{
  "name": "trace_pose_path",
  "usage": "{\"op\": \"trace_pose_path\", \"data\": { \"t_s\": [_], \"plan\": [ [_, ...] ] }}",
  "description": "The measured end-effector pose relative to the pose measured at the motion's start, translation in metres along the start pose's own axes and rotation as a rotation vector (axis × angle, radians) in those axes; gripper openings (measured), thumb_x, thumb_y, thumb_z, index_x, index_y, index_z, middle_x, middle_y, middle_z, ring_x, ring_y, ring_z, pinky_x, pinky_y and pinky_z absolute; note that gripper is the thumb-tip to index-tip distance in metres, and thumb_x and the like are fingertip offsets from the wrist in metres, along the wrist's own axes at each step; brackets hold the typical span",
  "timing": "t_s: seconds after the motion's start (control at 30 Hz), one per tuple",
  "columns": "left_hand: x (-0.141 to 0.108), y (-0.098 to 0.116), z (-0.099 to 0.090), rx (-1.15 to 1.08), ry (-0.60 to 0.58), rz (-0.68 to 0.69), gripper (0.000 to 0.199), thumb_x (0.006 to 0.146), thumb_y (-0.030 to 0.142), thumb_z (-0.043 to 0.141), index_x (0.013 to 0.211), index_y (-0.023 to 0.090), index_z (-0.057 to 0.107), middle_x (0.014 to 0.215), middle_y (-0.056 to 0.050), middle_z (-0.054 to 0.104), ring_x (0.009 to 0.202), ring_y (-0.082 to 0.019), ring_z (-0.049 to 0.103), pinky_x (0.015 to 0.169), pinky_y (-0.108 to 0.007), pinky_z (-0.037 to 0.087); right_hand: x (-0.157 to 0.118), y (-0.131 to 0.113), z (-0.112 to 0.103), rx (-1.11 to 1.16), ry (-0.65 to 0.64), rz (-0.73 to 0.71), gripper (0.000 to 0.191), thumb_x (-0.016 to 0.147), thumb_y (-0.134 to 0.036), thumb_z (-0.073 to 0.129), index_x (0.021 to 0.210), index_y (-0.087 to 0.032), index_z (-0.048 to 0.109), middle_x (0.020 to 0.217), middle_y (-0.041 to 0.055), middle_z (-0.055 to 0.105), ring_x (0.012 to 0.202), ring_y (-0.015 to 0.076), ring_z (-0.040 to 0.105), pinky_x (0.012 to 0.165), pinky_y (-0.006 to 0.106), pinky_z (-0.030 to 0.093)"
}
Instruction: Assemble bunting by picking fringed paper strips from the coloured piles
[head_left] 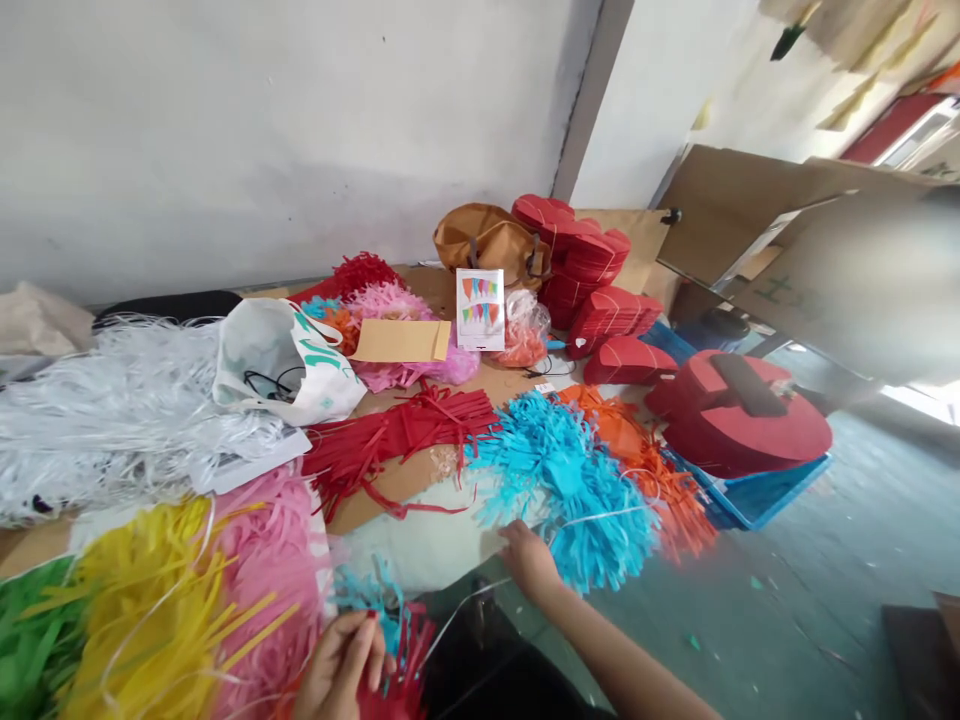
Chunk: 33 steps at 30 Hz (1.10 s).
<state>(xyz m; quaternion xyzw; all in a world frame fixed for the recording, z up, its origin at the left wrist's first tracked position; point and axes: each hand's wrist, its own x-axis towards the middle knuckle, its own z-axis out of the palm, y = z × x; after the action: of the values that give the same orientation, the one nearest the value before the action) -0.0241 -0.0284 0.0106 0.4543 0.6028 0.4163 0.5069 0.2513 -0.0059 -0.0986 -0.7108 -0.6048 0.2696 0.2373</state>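
My left hand [345, 660] is at the bottom centre, its fingers pinched around tassels; dark red strips [409, 665] and blue strips [379, 600] fan out beside it. A thin white string [469, 603] runs up from these tassels toward my right hand [525, 560]. That hand is near the table's front edge, beside the large blue fringe pile [574, 480], its fingers curled; what they hold, if anything, is too small to make out. Orange fringe [637, 450] lies right of the blue pile, and red fringe [397, 435] lies behind my hands.
Yellow [150, 590], pink [270, 570], green [41, 630] and white fringe [135, 410] cover the left side. A white bag [326, 365], brown bag [487, 240] and printed card [481, 310] stand behind. Red stacks [750, 410] rest over a blue crate [780, 495] at right.
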Motion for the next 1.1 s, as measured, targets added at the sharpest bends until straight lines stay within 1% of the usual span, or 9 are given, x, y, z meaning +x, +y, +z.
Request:
{"op": "trace_pose_path", "data": {
  "t_s": [0.1,0.2,0.3,0.37,0.43,0.53,0.67,0.87,1.1],
  "plan": [
    [0.001,-0.002,0.016,-0.076,-0.043,-0.134,0.047,0.069,0.069,0.066,0.071,0.023,0.062,0.054,0.004,0.058,0.04,-0.01,0.046,0.039,-0.022,0.042,0.009,0.003,-0.002,-0.004,-0.049,-0.027,0.018,0.08,-0.005,0.054,0.078,-0.016,0.068,0.088,0.0119,0.068,0.077,0.0212,0.067,0.068,0.028,0.05],
    [0.001,-0.007,0.031,-0.107,-0.119,-0.263,0.053,0.062,0.071,0.07,0.076,0.02,0.067,0.057,0.002,0.06,0.041,-0.008,0.043,0.038,-0.018,0.034,0.004,-0.029,-0.008,0.07,-0.071,-0.078,0.016,0.081,-0.006,0.056,0.081,-0.017,0.068,0.087,0.0083,0.067,0.077,0.0188,0.066,0.07,0.027,0.05],
    [0.002,-0.007,0.04,-0.094,-0.151,-0.241,0.05,0.067,0.068,0.068,0.08,0.02,0.069,0.055,0.002,0.059,0.044,-0.01,0.046,0.041,-0.019,0.035,-0.006,-0.074,-0.017,0.536,-0.17,-0.056,0.005,0.079,-0.018,0.068,0.083,-0.02,0.07,0.081,0.0028,0.066,0.072,0.017,0.065,0.068,0.026,0.051],
    [0.004,-0.002,0.043,-0.045,-0.094,-0.166,0.046,0.071,0.065,0.066,0.082,0.021,0.07,0.056,0.002,0.06,0.048,-0.012,0.051,0.044,-0.021,0.041,-0.013,-0.1,-0.023,0.901,-0.273,0.018,0.012,0.073,-0.028,0.077,0.081,-0.02,0.073,0.079,0.0013,0.065,0.067,0.0163,0.064,0.064,0.027,0.051],
    [0.006,0.005,0.044,0.038,-0.051,-0.074,0.043,0.074,0.063,0.064,0.08,0.021,0.072,0.057,0.001,0.063,0.052,-0.015,0.056,0.05,-0.023,0.047,-0.016,-0.118,-0.029,1.063,-0.337,0.049,0.019,0.07,-0.036,0.081,0.08,-0.021,0.075,0.081,0.0018,0.065,0.067,0.0161,0.064,0.064,0.028,0.05],
    [0.008,0.016,0.041,0.161,-0.053,0.044,0.039,0.077,0.059,0.061,0.077,0.022,0.073,0.062,-0.002,0.068,0.058,-0.018,0.062,0.059,-0.026,0.053,-0.017,-0.129,-0.035,1.104,-0.37,0.086,0.026,0.07,-0.042,0.082,0.081,-0.02,0.074,0.076,0.0014,0.065,0.066,0.0149,0.062,0.064,0.027,0.048],
    [0.009,0.023,0.036,0.264,-0.057,0.161,0.035,0.082,0.054,0.058,0.077,0.023,0.073,0.069,-0.003,0.072,0.063,-0.018,0.066,0.064,-0.026,0.056,-0.016,-0.131,-0.039,1.158,-0.375,0.179,0.039,0.061,-0.042,0.087,0.085,-0.019,0.068,0.071,-0.0011,0.066,0.063,0.0124,0.058,0.063,0.024,0.045],
    [0.006,0.017,0.031,0.338,-0.064,0.342,0.025,0.088,0.044,0.057,0.079,0.026,0.071,0.074,0.0,0.073,0.069,-0.016,0.069,0.066,-0.021,0.054,-0.018,-0.14,-0.043,1.026,-0.312,0.128,0.03,0.066,-0.036,0.084,0.077,-0.017,0.063,0.068,-0.0014,0.064,0.062,0.0118,0.054,0.063,0.024,0.042],
    [-0.001,0.009,0.025,0.395,-0.055,0.407,0.019,0.089,0.039,0.057,0.082,0.028,0.071,0.078,0.001,0.073,0.072,-0.015,0.069,0.069,-0.021,0.054,-0.035,-0.147,-0.041,0.938,-0.304,0.108,0.02,0.07,-0.028,0.076,0.079,-0.017,0.062,0.069,-0.0004,0.063,0.064,0.0136,0.055,0.063,0.026,0.043]
  ]
}}
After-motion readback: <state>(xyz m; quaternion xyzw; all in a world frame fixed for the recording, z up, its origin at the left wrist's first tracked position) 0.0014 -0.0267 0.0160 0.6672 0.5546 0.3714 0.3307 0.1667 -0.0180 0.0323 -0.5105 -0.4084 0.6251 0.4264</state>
